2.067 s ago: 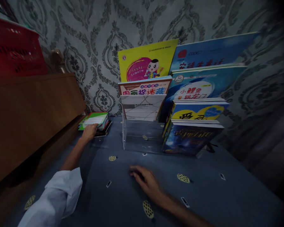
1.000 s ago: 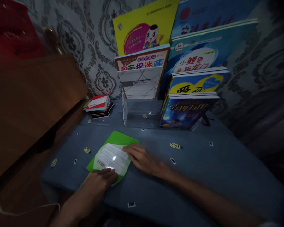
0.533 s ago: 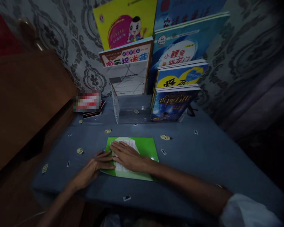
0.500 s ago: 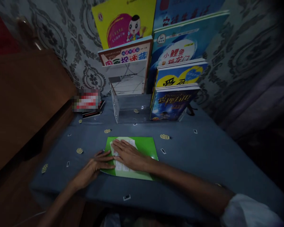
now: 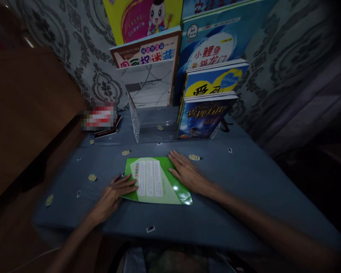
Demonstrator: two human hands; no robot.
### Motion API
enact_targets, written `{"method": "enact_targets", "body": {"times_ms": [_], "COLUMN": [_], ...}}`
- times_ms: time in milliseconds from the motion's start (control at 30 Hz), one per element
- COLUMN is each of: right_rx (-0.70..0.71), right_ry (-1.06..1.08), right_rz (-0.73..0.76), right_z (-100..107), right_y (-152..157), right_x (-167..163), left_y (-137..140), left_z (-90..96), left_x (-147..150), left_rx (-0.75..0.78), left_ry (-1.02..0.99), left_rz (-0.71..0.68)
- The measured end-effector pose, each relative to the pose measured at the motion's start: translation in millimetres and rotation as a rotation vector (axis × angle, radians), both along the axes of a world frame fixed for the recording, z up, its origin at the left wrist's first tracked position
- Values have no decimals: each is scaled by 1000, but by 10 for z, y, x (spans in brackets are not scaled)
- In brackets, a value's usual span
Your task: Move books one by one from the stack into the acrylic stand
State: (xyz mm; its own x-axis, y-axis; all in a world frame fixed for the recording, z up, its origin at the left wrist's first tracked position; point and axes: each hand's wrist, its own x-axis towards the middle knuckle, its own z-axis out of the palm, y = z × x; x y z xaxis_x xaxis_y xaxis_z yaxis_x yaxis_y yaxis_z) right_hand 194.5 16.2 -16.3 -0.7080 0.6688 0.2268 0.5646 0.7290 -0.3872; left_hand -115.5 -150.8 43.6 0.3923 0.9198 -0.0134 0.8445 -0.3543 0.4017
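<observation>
A green book (image 5: 156, 180) lies flat on the blue tablecloth, with a pale panel of printed text facing up. My left hand (image 5: 113, 194) rests on its left edge, fingers stretched out and spread over the cover. On the right part of the cover lies my right hand (image 5: 187, 174), its fingers extended and flat near the top right corner. Neither hand grips anything. The book's lower right corner lifts slightly and shines.
Behind the book stands a clear acrylic rack (image 5: 156, 131) with several upright books, among them a dark blue one (image 5: 204, 117) in front. Some dark flat items (image 5: 108, 131) lie at the back left. A brown wooden panel (image 5: 31, 113) borders the table's left side.
My right hand has slid right across the cover, from its left part to its right edge, uncovering the printed panel. My left hand stays at the left edge. The view has tilted slightly.
</observation>
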Motion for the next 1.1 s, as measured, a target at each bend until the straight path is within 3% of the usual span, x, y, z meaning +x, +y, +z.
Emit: {"method": "enact_targets", "body": {"times_ms": [200, 400, 733, 900, 1100], "right_rx": [29, 79, 84, 82, 91], "right_ry": [2, 69, 33, 11, -6], "right_rz": [-22, -90, 59, 53, 47], "right_z": [-20, -98, 102, 82, 63], "right_y": [330, 310, 163, 167, 174], "right_x": [-64, -7, 9, 8, 26], "left_y": [213, 286, 930, 1047, 889], "left_z": [64, 163, -100, -158, -203], "left_x": [129, 186, 863, 796, 445], "left_rx": [-10, -78, 103, 120, 144], "left_ry": [182, 265, 249, 286, 360], "left_rz": [3, -85, -112, 39, 282]}}
